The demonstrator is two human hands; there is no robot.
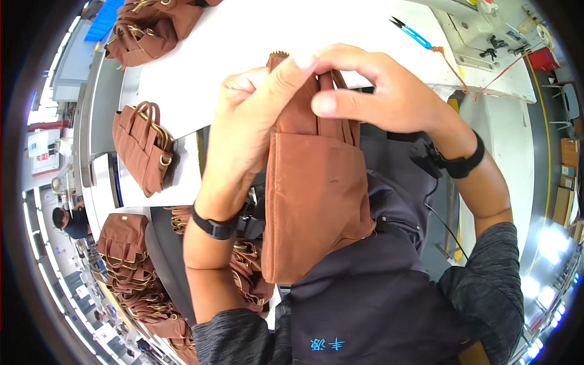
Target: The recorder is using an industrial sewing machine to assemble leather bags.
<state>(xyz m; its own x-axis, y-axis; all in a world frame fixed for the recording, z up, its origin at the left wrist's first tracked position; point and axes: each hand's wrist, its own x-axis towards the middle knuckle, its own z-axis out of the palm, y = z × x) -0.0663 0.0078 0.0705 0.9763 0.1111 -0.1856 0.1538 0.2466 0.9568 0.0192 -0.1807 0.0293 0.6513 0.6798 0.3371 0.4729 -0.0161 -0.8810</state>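
A brown leather handbag (316,201) hangs on its side in front of my dark apron, its zipper end up between my hands. My left hand (258,100) grips the bag's upper left edge, thumb pressed near the zipper end. Curled over the top right, my right hand (377,88) has its thumb beside the bag's handle strap (328,125). Its fingers meet the left thumb at the top edge; the fingertips are partly hidden behind the leather. Brass zipper teeth (279,53) show at the upper left corner.
A finished-looking brown handbag (143,149) stands on the white table (243,24) at left. More bags (146,36) lie at the far left, and a pile of bags (137,267) sits lower left. Blue thread snips (413,33) and a sewing machine (480,36) are at far right.
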